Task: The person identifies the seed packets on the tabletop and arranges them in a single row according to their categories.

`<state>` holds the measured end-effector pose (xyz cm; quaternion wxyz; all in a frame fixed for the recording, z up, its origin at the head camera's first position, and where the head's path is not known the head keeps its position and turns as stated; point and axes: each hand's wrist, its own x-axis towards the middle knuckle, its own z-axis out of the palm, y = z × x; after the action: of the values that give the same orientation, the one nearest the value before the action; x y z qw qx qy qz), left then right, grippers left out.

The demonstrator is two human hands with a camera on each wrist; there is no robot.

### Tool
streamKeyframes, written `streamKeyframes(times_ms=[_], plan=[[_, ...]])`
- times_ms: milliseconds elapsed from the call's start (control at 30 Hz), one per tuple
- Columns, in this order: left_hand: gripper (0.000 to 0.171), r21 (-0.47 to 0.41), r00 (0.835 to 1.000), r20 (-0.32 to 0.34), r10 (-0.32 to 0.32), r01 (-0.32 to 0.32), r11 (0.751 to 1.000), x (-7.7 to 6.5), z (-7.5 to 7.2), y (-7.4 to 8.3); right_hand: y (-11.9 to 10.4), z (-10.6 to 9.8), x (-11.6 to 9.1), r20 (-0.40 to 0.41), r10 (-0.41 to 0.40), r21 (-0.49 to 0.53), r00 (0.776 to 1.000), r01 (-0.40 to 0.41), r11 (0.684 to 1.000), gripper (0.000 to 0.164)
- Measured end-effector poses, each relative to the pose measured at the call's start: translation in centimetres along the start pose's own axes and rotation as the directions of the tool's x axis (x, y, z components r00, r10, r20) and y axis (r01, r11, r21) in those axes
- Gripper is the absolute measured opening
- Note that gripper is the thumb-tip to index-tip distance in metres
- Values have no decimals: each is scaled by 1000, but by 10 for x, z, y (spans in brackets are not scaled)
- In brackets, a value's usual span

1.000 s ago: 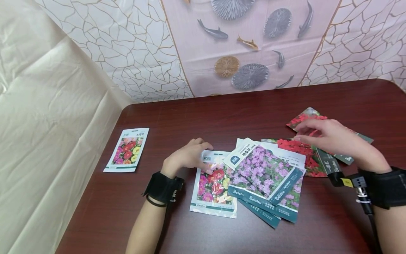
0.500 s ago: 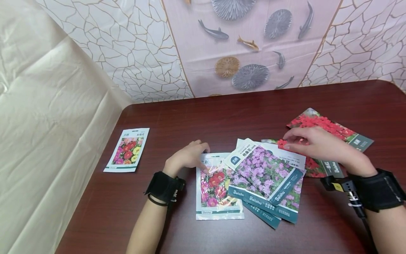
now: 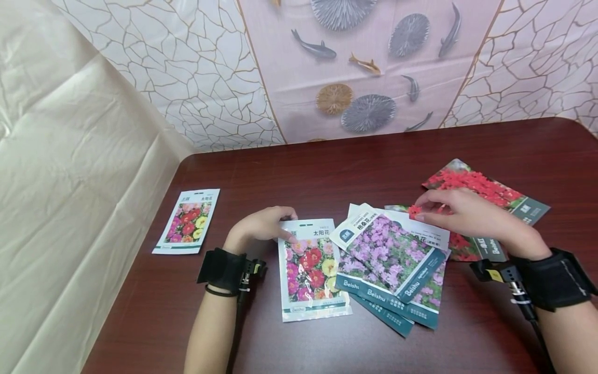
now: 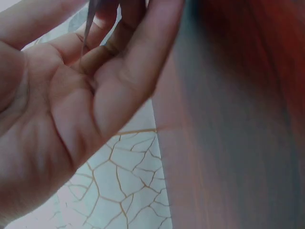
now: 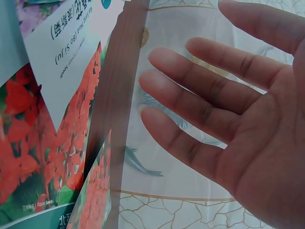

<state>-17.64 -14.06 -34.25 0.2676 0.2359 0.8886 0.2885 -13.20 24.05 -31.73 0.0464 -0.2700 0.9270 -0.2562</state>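
Note:
My left hand [image 3: 258,226] pinches the top left corner of a seed packet [image 3: 310,270] printed with pink, red and yellow flowers. The left wrist view catches this packet's thin edge [image 4: 89,26] between thumb and fingers. Just right of it lies a fanned pile of purple-flower seed packets [image 3: 388,254], which the held packet's right side meets. Over the pile's upper right and a red-flower seed packet [image 3: 462,249] hovers my right hand [image 3: 467,213]. Its fingers [image 5: 205,90] are spread and relaxed in the right wrist view, with nothing between them.
Another seed packet with mixed flowers [image 3: 187,222] lies by itself at the table's left. A second red-flower packet [image 3: 481,182] lies behind the right hand. Patterned cloth [image 3: 299,78] rises behind the table [image 3: 261,176], and a cream sheet [image 3: 70,208] hangs along the left.
The left hand has shifted slightly left and the packet at its fingers now faces up straighter, its top raised. My right hand moved left from the rear red packet toward the pile.

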Motion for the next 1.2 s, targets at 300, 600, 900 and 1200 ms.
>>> streamKeyframes(times_ms=[300,600,900,1200], plan=[[22,-224,997,-57,49,-61,973,-19,-19,-4,-2,1,0,16,-8,19,1000,8,1000,24],[29,-367,976,-137,168,-207,907,-30,-29,3,-10,4,1,-33,-69,99,997,72,992,19],[29,-259,950,-289,120,-198,945,-44,-34,22,-29,12,3,-22,-79,229,997,82,970,21],[27,-354,944,-296,146,-250,901,-46,-26,47,-52,21,5,32,-60,403,998,42,914,21]])
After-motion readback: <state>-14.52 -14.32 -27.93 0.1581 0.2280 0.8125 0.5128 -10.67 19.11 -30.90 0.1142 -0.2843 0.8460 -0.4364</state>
